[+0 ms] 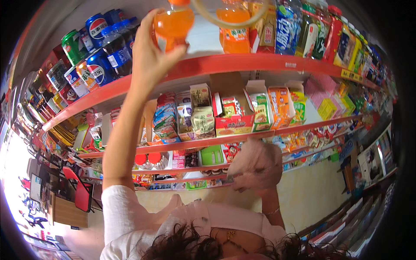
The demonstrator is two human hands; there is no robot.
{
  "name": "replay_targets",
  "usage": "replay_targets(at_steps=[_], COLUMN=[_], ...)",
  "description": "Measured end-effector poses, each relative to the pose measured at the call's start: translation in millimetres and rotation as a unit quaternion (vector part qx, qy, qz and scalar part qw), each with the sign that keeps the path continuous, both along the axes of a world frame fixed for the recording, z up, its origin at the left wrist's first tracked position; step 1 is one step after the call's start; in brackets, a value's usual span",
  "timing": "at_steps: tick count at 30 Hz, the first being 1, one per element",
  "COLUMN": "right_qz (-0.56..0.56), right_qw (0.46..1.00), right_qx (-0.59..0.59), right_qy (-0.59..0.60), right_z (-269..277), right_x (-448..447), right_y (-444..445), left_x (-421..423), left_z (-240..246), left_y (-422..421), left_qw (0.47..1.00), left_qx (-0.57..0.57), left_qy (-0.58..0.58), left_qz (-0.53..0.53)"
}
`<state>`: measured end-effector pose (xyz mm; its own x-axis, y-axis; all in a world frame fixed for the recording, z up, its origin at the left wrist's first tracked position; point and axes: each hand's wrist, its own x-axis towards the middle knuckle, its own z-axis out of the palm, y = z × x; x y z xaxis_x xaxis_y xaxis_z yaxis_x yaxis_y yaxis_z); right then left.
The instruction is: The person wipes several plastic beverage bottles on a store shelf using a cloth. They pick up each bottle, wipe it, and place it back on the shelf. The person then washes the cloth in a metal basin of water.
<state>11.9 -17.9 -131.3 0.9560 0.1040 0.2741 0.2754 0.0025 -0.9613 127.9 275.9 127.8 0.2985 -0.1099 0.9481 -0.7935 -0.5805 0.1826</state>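
Note:
My left hand (152, 52) is raised at the top shelf, its fingers and thumb around a bottle of orange drink (174, 24) with an orange cap. Another bottle of orange drink (234, 39) stands to its right on the shelf's white surface, partly behind a pale, blurred ring at the top of the view. My right hand (271, 162) is low in front of my chest, holding a crumpled greyish-pink cloth (253, 165); the fingers are mostly hidden and blurred.
Red-edged shelves (227, 63) curve across the view. Soda cans (97, 70) and dark bottles stand left, blue-labelled bottles (287, 29) right. Open boxes of snack packets (234, 120) fill the shelf below. A red folding chair (78, 191) stands at lower left, near a wooden desk (70, 208).

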Motion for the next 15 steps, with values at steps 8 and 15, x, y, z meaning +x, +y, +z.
replay_targets(at_steps=[8, 15], right_qz=[-0.134, -0.037], right_qw=[0.891, 0.955], right_qx=[-0.23, 0.292], right_qy=[-0.368, -0.027], right_z=[90, 53], right_x=[-8, -1], right_y=[1, 21], left_x=[-104, -121], left_z=[-130, -202], left_y=[-84, -134], left_qw=[0.977, 0.919], left_qx=[0.04, 0.114], left_qy=[0.199, 0.359], left_qz=[-0.07, -0.114])
